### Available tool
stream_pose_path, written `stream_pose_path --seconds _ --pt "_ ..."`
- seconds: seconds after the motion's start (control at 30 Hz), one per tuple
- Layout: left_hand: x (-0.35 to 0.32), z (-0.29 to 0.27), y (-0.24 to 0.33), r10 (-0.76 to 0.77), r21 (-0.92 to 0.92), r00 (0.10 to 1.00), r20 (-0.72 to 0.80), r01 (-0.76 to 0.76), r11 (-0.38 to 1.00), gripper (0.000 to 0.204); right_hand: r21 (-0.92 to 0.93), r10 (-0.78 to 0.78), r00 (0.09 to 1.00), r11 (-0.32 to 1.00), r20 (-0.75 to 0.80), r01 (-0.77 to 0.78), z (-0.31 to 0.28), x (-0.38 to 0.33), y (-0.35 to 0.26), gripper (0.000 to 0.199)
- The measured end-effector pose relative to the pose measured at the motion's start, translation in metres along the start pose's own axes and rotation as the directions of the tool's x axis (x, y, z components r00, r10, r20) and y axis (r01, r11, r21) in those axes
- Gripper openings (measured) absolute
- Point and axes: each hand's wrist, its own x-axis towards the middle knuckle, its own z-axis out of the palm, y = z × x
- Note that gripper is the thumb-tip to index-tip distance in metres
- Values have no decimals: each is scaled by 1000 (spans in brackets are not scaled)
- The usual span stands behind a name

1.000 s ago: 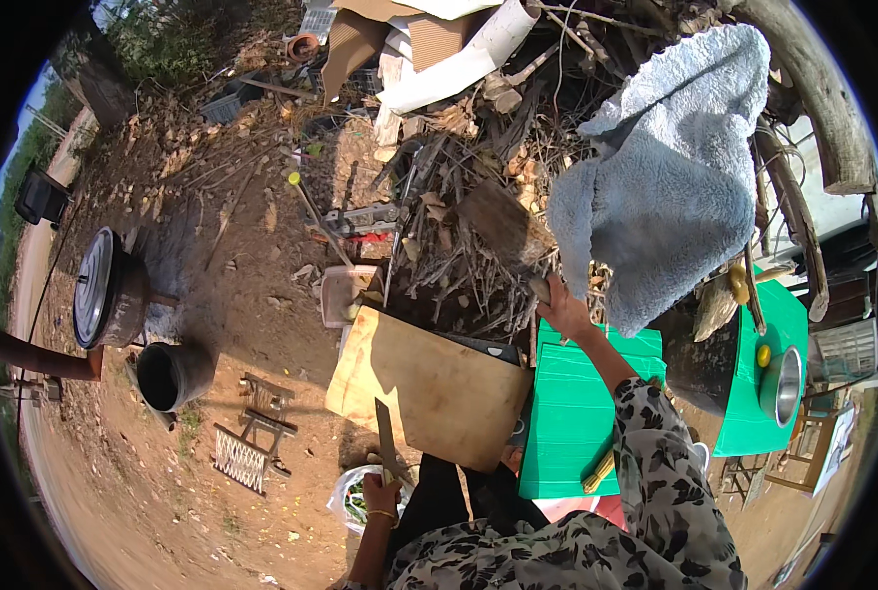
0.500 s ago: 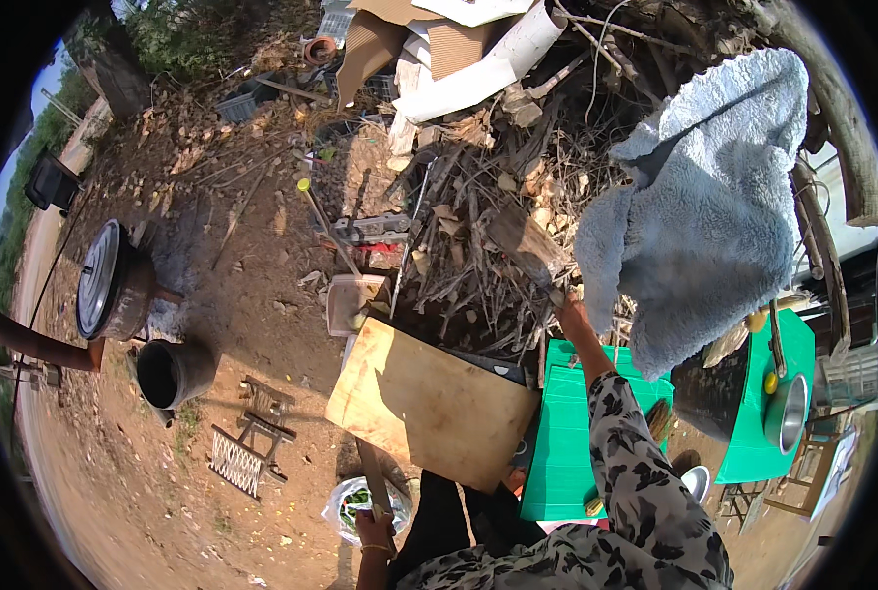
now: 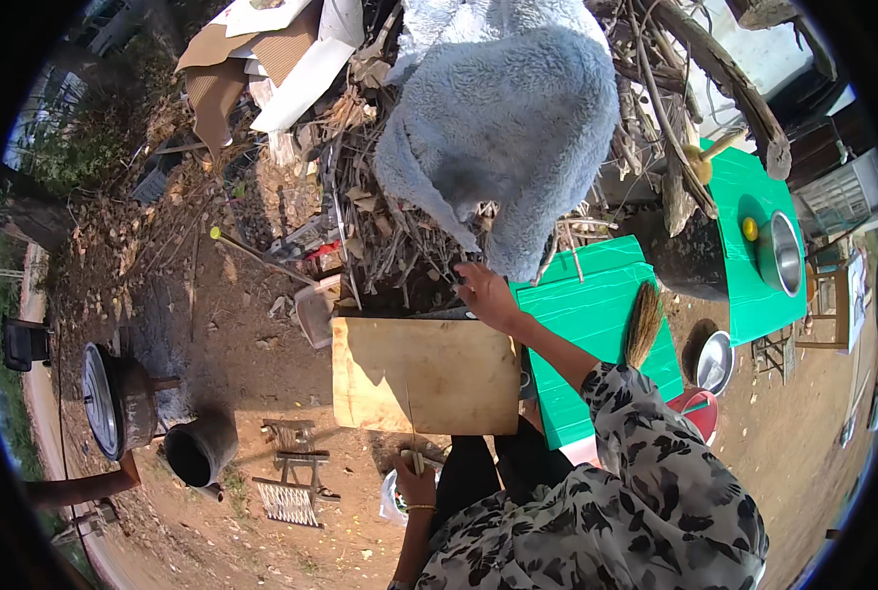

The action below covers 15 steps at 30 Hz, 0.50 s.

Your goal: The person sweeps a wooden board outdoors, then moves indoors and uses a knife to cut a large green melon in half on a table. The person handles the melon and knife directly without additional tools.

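My left hand [image 3: 416, 482] is closed round the handle of a knife [image 3: 410, 418], its blade seen nearly edge-on against the near side of a wooden cutting board [image 3: 424, 379]. My right hand [image 3: 488, 298] reaches past the board's far right corner, fingers apart, beside a pile of sticks [image 3: 375, 221]. Whether its fingertips touch a dark bit there is too small to tell. Just beyond that hand, a fluffy grey-blue cloth [image 3: 518, 118] drapes over the pile. Below the board a white plastic bag [image 3: 392, 501] shows partly behind my left hand.
To the right, a green-covered surface [image 3: 582, 344] bears a straw brush [image 3: 643, 324]. Farther right are a metal basin [image 3: 779, 254], another green surface [image 3: 734, 216] and a red bucket [image 3: 700, 408]. A lidded pot [image 3: 115, 401], black bucket [image 3: 200, 450] and small stool [image 3: 292, 482] stand left.
The view has turned, shifting the cloth left and bringing more of the green surface into sight. My right hand has come back from the sticks toward the board's far corner. The knife stays in my left.
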Motion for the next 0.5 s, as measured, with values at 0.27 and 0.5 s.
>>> stream_pose_path --seconds 0.27,0.5 --pt "27 82 80 466 27 743 481 -544 839 33 100 778 627 626 -28 -773 -66 -300 -124 20" --pt "15 234 91 589 82 490 642 -808 583 44 84 948 229 253 -223 -964 -72 -479 -155 23"
